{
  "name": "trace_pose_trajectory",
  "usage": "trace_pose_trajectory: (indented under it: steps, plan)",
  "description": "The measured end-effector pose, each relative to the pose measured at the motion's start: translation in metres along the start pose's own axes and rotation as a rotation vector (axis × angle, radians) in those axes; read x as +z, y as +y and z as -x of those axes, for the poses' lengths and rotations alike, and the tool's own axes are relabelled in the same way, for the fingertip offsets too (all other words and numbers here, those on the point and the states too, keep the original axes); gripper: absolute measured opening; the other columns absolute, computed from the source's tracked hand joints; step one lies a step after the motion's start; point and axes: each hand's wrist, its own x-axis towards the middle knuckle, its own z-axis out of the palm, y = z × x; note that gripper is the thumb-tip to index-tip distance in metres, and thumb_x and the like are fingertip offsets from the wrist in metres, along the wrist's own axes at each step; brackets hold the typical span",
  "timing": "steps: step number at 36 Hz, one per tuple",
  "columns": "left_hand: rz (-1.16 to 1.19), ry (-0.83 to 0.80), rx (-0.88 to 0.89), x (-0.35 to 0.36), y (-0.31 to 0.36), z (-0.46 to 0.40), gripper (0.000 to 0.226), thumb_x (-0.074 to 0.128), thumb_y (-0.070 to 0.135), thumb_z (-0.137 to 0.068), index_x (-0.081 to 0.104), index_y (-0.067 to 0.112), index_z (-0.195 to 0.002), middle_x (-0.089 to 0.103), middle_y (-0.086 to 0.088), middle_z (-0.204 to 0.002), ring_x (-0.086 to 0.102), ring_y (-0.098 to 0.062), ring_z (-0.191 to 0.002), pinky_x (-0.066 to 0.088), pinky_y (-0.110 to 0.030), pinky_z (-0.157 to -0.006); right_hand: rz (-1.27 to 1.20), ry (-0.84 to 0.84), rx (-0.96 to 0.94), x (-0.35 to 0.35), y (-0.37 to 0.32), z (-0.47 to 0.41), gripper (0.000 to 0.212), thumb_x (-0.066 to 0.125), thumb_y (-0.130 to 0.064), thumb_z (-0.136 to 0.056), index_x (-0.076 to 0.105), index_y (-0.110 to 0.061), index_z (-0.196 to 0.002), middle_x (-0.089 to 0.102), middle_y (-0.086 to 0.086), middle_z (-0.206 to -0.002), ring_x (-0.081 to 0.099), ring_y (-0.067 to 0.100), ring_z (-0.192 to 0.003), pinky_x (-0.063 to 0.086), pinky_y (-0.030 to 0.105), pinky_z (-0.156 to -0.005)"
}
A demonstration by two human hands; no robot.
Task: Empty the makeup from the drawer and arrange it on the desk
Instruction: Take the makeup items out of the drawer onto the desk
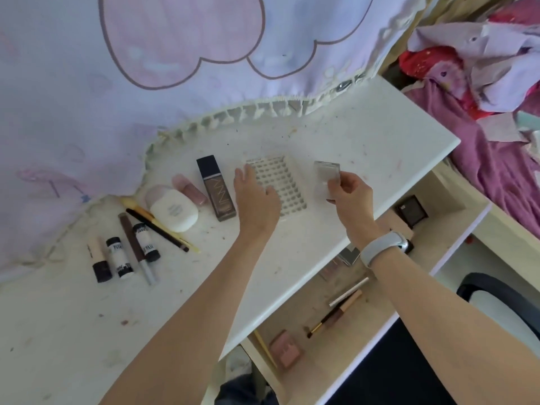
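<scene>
Below desk (365, 135), open drawer (344, 340) holds brushes; right hand (349, 190) fingers pinch clear case (327, 173); left hand (257, 197) flat, relaxed.

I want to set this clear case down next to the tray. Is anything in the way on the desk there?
Nothing visible is. The right hand pinches the clear case over bare desk just right of the white tray. The left hand rests on the tray's left edge, on the far side from that spot.

Soft even daylight, faint shadows, pale washed-out worktop (350, 135), overall softness, wide-angle bending at edges
</scene>
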Motion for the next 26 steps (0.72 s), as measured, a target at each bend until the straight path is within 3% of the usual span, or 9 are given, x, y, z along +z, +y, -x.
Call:
trace_pose_trajectory:
  steps: [1, 2, 3, 5, 8, 11, 15, 19, 26]
  plan:
    - [-0.076, -0.042, 0.056, 0.002, -0.001, 0.001, 0.062, 0.043, 0.008, -0.097, 0.01, 0.009, -0.149, -0.004, -0.007, -0.158, -0.001, -0.019, -0.145, -0.002, -0.004, -0.098, 0.003, -0.006, -0.008, 0.004, -0.002, -0.004, 0.009, 0.055, -0.016, -0.092, 0.06, -0.02, -0.097, 0.062, -0.01, -0.081, 0.06, 0.011, -0.076, 0.055, 0.042, -0.082]
    - [-0.186, -0.089, 0.116, 0.005, -0.003, 0.003, 0.062, 0.044, 0.011, -0.097, 0.011, 0.01, -0.149, -0.009, -0.006, -0.157, -0.006, -0.021, -0.145, -0.001, -0.011, -0.105, 0.009, -0.011, -0.014, 0.008, -0.005, -0.007, 0.008, 0.055, -0.016, -0.092, 0.06, -0.021, -0.095, 0.062, -0.01, -0.08, 0.06, 0.012, -0.076, 0.055, 0.041, -0.081]
    - [-0.35, -0.133, 0.181, 0.007, -0.007, 0.005, 0.062, 0.045, 0.016, -0.097, 0.013, 0.013, -0.149, -0.01, -0.007, -0.157, -0.01, -0.025, -0.144, -0.001, -0.026, -0.114, 0.018, -0.017, -0.016, 0.011, -0.008, -0.011, 0.008, 0.055, -0.016, -0.091, 0.059, -0.022, -0.093, 0.062, -0.01, -0.079, 0.06, 0.012, -0.076, 0.056, 0.041, -0.08]
    - [-0.755, -0.212, 0.321, 0.01, -0.016, 0.007, 0.062, 0.043, 0.03, -0.097, 0.014, 0.018, -0.149, -0.007, -0.009, -0.158, -0.016, -0.031, -0.143, -0.006, -0.051, -0.113, 0.035, -0.029, -0.002, 0.018, -0.012, -0.018, 0.008, 0.055, -0.016, -0.09, 0.059, -0.022, -0.093, 0.062, -0.01, -0.08, 0.061, 0.012, -0.077, 0.056, 0.039, -0.079]
    - [-1.032, -0.264, 0.483, 0.01, -0.028, 0.004, 0.063, 0.036, 0.04, -0.098, 0.006, 0.023, -0.15, -0.004, -0.008, -0.158, -0.01, -0.03, -0.144, -0.01, -0.055, -0.111, 0.105, -0.059, 0.002, 0.024, -0.015, -0.031, 0.011, 0.055, -0.015, -0.088, 0.061, -0.022, -0.095, 0.063, -0.009, -0.08, 0.061, 0.016, -0.079, 0.056, 0.04, -0.078]
    - [-1.055, -0.198, 0.506, 0.007, -0.03, -0.006, 0.06, 0.038, 0.034, -0.099, 0.008, 0.023, -0.149, 0.001, -0.008, -0.158, -0.001, -0.028, -0.145, -0.004, -0.049, -0.114, 0.194, -0.092, 0.011, 0.027, -0.02, -0.047, 0.023, 0.056, -0.015, -0.088, 0.064, -0.013, -0.109, 0.068, 0.004, -0.095, 0.062, 0.021, -0.086, 0.055, 0.041, -0.081]
    - [-1.041, -0.147, 0.442, 0.005, -0.021, -0.025, 0.06, 0.042, 0.031, -0.098, 0.011, 0.021, -0.149, 0.005, -0.01, -0.158, 0.005, -0.032, -0.144, 0.009, -0.045, -0.113, 0.279, -0.149, -0.025, 0.034, -0.032, -0.067, 0.043, 0.058, -0.019, -0.088, 0.051, -0.009, -0.129, 0.067, 0.01, -0.103, 0.062, 0.025, -0.097, 0.052, 0.042, -0.086]
    - [-1.019, -0.168, 0.397, 0.004, -0.016, -0.038, 0.062, 0.045, 0.027, -0.098, 0.011, 0.021, -0.149, 0.003, -0.01, -0.158, 0.002, -0.032, -0.144, 0.012, -0.043, -0.113, 0.358, -0.203, -0.108, 0.038, -0.036, -0.073, 0.045, 0.058, -0.024, -0.089, 0.049, -0.011, -0.132, 0.064, 0.005, -0.103, 0.057, 0.016, -0.092, 0.043, 0.024, -0.079]
    - [-1.033, -0.149, 0.414, 0.006, -0.021, -0.039, 0.065, 0.046, 0.02, -0.098, 0.006, 0.019, -0.149, 0.0, -0.012, -0.158, -0.001, -0.033, -0.144, 0.01, -0.044, -0.114, 0.339, -0.153, -0.227, 0.026, -0.014, -0.064, 0.033, 0.056, -0.01, -0.09, 0.052, -0.009, -0.122, 0.048, 0.01, -0.126, 0.048, 0.013, -0.109, 0.033, -0.003, -0.072]
